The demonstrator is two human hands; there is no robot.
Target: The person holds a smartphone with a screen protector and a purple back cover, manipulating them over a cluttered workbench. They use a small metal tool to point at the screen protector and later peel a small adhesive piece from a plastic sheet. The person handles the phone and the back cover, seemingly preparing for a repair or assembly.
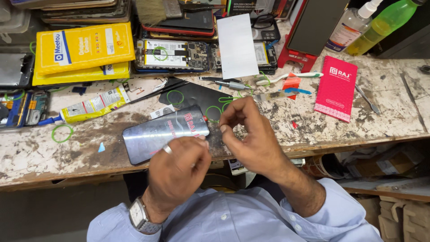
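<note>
A green rubber band (pixel 62 133) is seen on the worn bench (pixel 394 116), far left. A dark phone (pixel 165 133) is held flat at the bench's front edge by the curled left hand (pixel 178 170). The right hand (pixel 248 134) is bent beside it, fingertips pinched; what is pinched cannot be told. A pink booklet (pixel 336 88) lies far right.

- Phone (pixel 163 132): near edge hidden under left hand (pixel 179 168).
- Spray bottle (pixel 354 22), green bottle (pixel 383 24): tops cut off, far edge.
- Right hand (pixel 251 134): fingertip contents too small to tell.
</note>
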